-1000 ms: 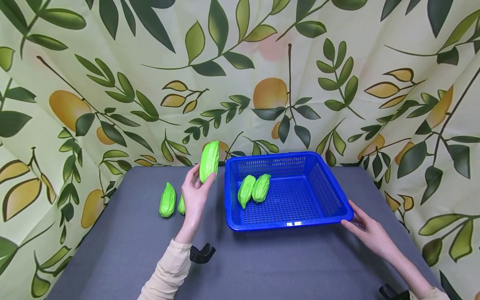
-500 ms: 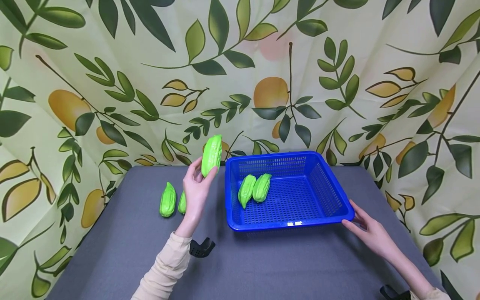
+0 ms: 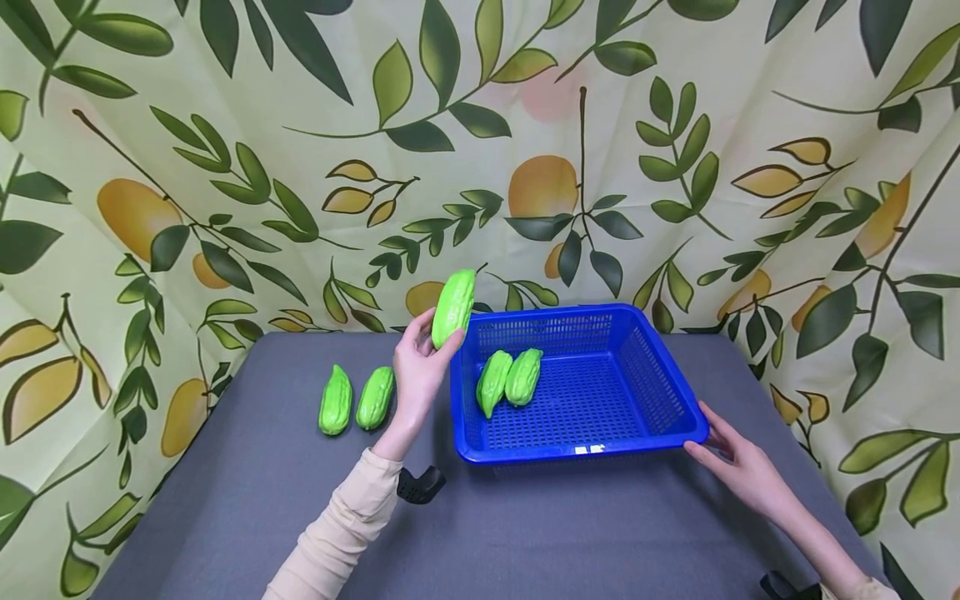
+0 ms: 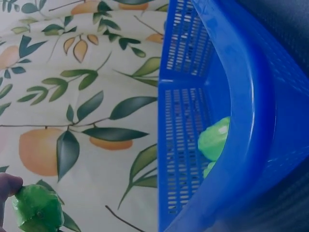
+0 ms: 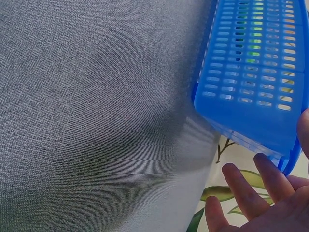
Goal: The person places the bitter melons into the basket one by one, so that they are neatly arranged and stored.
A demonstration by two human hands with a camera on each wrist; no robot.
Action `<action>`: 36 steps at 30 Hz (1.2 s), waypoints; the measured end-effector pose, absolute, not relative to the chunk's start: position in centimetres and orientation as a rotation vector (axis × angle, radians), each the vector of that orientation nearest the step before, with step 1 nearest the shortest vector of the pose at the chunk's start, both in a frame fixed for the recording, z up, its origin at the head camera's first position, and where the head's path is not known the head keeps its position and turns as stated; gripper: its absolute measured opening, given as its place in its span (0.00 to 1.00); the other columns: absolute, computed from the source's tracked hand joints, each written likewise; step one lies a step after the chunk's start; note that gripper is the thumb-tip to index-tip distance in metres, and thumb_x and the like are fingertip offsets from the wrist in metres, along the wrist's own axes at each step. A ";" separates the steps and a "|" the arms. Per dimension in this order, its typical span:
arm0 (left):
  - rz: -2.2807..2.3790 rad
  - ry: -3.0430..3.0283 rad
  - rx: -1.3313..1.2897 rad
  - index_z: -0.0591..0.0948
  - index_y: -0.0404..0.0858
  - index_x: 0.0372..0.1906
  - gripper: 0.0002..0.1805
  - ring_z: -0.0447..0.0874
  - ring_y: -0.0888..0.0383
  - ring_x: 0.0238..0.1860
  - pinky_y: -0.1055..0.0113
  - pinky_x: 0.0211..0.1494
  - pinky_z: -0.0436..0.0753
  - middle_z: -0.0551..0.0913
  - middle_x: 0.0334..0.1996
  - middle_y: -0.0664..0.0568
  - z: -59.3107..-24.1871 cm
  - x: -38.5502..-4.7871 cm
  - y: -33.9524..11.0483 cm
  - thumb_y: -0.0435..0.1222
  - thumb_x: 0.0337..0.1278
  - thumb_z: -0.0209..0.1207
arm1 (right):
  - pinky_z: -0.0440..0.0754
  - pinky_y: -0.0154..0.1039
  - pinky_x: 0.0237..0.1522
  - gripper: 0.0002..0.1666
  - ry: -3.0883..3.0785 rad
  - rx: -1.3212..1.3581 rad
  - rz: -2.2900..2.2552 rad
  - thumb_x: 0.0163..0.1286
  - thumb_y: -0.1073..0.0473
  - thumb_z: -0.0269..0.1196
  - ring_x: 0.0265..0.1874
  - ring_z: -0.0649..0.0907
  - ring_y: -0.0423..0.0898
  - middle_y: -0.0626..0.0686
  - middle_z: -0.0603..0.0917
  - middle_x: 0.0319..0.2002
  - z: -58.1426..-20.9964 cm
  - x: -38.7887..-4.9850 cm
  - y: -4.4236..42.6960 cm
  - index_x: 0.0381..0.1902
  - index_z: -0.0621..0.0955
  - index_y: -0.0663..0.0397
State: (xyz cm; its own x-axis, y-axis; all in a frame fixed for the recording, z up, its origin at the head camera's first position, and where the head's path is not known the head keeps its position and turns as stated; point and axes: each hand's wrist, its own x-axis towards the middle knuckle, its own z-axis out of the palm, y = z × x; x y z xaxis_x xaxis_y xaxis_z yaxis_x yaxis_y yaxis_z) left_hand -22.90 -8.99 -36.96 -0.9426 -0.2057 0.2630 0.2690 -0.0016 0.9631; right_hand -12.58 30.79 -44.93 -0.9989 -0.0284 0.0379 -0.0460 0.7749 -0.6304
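Observation:
My left hand [image 3: 417, 375] holds a bright green bitter melon [image 3: 454, 303] upright between thumb and fingers, above the left rim of the blue plastic basket [image 3: 525, 456]. In the left wrist view this bitter melon [image 4: 38, 208] shows at the lower left, apart from the basket. Two more bitter melons [image 3: 507, 379] lie side by side at the left inside the basket. At the basket's front right corner, my right hand [image 3: 742, 471] pinches the rim, with the thumb on one side and fingers on the other. Its outer fingers [image 5: 241, 186] spread loosely in the right wrist view.
Left of the basket, two bitter melons, one pointed [image 3: 335, 402] and one blunter [image 3: 375, 398], lie on the grey cloth-covered table [image 3: 247, 500]. A leaf-and-fruit patterned curtain [image 3: 465, 167] hangs behind the table and along its sides.
The left hand has lifted the bitter melon slightly and carried it right, to the basket's left rim. A bitter melon on the table is now uncovered. The right hand and basket have hardly moved.

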 end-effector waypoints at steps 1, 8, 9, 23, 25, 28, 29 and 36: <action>-2.010 -1.957 -0.066 0.73 0.31 0.60 0.29 0.78 0.49 0.59 0.60 0.59 0.78 0.78 0.57 0.38 -37.0 -22.9 -8.9 0.30 0.50 0.66 | 0.78 0.60 0.48 0.43 -2.940 0.058 1.043 0.71 0.49 0.56 0.52 0.77 0.71 0.75 0.75 0.55 -44.9 -12.6 30.8 0.71 0.54 0.70; -1.976 -2.013 -0.115 0.73 0.31 0.60 0.29 0.79 0.47 0.57 0.58 0.58 0.79 0.78 0.55 0.38 -36.8 -23.4 -7.7 0.31 0.51 0.66 | 0.78 0.60 0.48 0.43 -2.941 0.062 1.044 0.71 0.51 0.57 0.53 0.77 0.71 0.76 0.75 0.55 -45.0 -12.5 30.7 0.71 0.54 0.71; -1.965 -2.025 -0.119 0.73 0.31 0.60 0.28 0.80 0.47 0.56 0.57 0.58 0.79 0.78 0.55 0.38 -36.8 -23.5 -7.6 0.31 0.51 0.66 | 0.78 0.60 0.48 0.43 -2.938 0.066 1.044 0.70 0.51 0.57 0.52 0.77 0.71 0.76 0.75 0.55 -45.1 -12.5 30.7 0.71 0.54 0.71; -1.960 -2.093 -0.196 0.73 0.33 0.60 0.29 0.79 0.46 0.57 0.56 0.55 0.81 0.78 0.56 0.37 -36.5 -24.7 -5.3 0.31 0.51 0.66 | 0.80 0.58 0.46 0.42 -2.927 0.084 1.026 0.70 0.51 0.58 0.51 0.79 0.69 0.74 0.77 0.54 -45.1 -12.6 30.9 0.70 0.55 0.71; -1.962 -2.103 -0.205 0.73 0.31 0.60 0.29 0.79 0.44 0.57 0.54 0.55 0.81 0.77 0.56 0.36 -36.5 -24.8 -5.2 0.30 0.51 0.66 | 0.81 0.56 0.45 0.42 -2.926 0.084 1.014 0.70 0.51 0.58 0.50 0.79 0.69 0.74 0.77 0.53 -45.1 -12.6 30.9 0.70 0.56 0.71; -1.949 -2.117 -0.191 0.73 0.31 0.60 0.28 0.79 0.44 0.57 0.54 0.54 0.81 0.78 0.55 0.36 -36.5 -25.0 -5.1 0.30 0.51 0.66 | 0.83 0.51 0.43 0.42 -2.924 0.086 1.001 0.70 0.51 0.58 0.50 0.79 0.68 0.73 0.78 0.53 -45.1 -12.6 30.9 0.70 0.56 0.70; -1.938 -2.123 -0.186 0.74 0.32 0.59 0.28 0.80 0.45 0.56 0.54 0.54 0.82 0.78 0.55 0.37 -36.5 -25.1 -5.1 0.30 0.51 0.66 | 0.83 0.52 0.43 0.42 -2.925 0.087 1.002 0.70 0.51 0.58 0.50 0.79 0.69 0.73 0.78 0.53 -45.1 -12.6 30.9 0.70 0.56 0.70; -1.817 -2.189 -0.237 0.75 0.37 0.60 0.29 0.83 0.50 0.53 0.59 0.48 0.84 0.80 0.53 0.42 -36.2 -25.8 -4.6 0.37 0.51 0.67 | 0.81 0.55 0.45 0.42 -2.926 0.076 1.003 0.70 0.50 0.57 0.51 0.79 0.69 0.73 0.78 0.53 -45.0 -12.5 30.9 0.71 0.55 0.70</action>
